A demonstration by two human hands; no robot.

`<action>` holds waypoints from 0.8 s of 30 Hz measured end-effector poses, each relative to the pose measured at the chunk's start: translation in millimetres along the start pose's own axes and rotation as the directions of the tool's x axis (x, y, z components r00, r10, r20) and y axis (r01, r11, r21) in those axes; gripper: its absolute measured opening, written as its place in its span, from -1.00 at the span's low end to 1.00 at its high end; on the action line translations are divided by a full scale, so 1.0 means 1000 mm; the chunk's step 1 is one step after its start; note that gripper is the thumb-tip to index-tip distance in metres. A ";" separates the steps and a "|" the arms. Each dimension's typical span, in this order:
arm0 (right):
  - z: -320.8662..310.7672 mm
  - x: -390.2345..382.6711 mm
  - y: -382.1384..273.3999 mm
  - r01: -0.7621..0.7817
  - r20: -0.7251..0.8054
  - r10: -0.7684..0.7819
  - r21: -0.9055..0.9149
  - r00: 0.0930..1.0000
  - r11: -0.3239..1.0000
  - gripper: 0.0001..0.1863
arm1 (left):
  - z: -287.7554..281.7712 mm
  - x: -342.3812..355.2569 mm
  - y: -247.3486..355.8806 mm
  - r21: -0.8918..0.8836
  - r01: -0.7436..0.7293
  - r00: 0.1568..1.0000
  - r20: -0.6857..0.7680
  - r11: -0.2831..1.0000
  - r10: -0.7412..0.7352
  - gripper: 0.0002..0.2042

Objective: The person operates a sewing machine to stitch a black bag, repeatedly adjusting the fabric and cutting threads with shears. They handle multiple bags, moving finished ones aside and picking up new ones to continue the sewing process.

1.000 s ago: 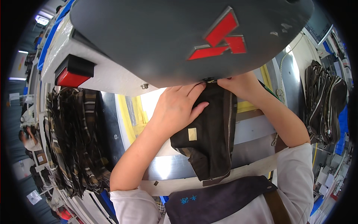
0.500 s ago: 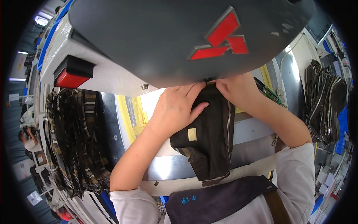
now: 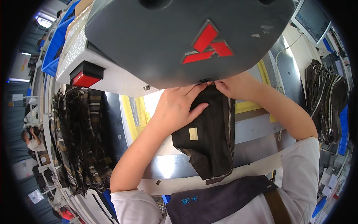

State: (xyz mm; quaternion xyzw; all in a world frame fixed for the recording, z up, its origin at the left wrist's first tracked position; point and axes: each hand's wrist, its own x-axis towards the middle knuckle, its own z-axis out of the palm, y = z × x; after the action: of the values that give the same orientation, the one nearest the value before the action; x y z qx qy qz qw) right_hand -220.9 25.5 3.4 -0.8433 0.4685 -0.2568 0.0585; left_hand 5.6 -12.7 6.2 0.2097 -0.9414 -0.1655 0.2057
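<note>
A dark brown garment piece [image 3: 210, 128] with a metal zipper [image 3: 229, 130] along its right and lower edge lies beneath the grey sewing machine head [image 3: 160, 44]. A small pale yellow patch [image 3: 193, 134] sits on the cloth. My left hand [image 3: 179, 106] rests on the upper left of the piece, fingers stretched forward and thumb apart. At the far right corner, my right hand [image 3: 236, 86] is closed on the cloth, its fingertips partly hidden under the machine head. The stitching point is out of sight.
Plaid cloth pieces [image 3: 80, 142] hang in a stack at the left. More zippered pieces [image 3: 324, 100] hang at the right. A screen [image 3: 312, 20] stands far right, a blue bin [image 3: 57, 48] far left. Yellow tape [image 3: 132, 115] marks the worktop. Another person [image 3: 33, 140] works at far left.
The whole view has shifted slightly, bringing more of the screen and the blue bin into sight. Both hands keep nearly the same places on the garment piece.
</note>
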 end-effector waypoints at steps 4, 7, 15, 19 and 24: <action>0.000 -0.009 0.000 0.120 -0.035 -0.125 -0.128 0.992 0.985 -0.81 | 0.002 -0.001 -0.001 0.028 0.000 1.000 -0.005 1.000 0.001 -0.58; -0.005 -0.014 -0.004 0.180 -0.024 -0.187 -0.171 0.982 0.969 -0.75 | 0.001 -0.001 -0.002 0.013 0.015 1.000 0.016 1.000 -0.015 -0.57; -0.007 -0.018 -0.015 0.226 0.049 -0.221 -0.291 0.974 0.930 -0.68 | 0.003 -0.005 0.000 0.077 0.043 0.999 -0.021 0.996 -0.041 -0.53; -0.008 -0.018 -0.016 0.233 0.042 -0.230 -0.288 0.972 0.929 -0.66 | 0.003 -0.006 0.000 0.045 0.063 0.997 -0.050 0.997 -0.060 -0.53; -0.008 -0.016 -0.016 0.242 0.036 -0.241 -0.272 0.970 0.931 -0.67 | 0.002 -0.006 -0.001 0.062 0.035 0.998 -0.061 0.997 -0.031 -0.53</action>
State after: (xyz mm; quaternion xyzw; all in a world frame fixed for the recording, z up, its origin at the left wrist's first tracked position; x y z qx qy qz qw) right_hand -219.4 48.8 9.5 -0.8946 0.3923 -0.1941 -0.0904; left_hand 9.5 -10.4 2.3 0.2367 -0.9360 -0.1327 0.2242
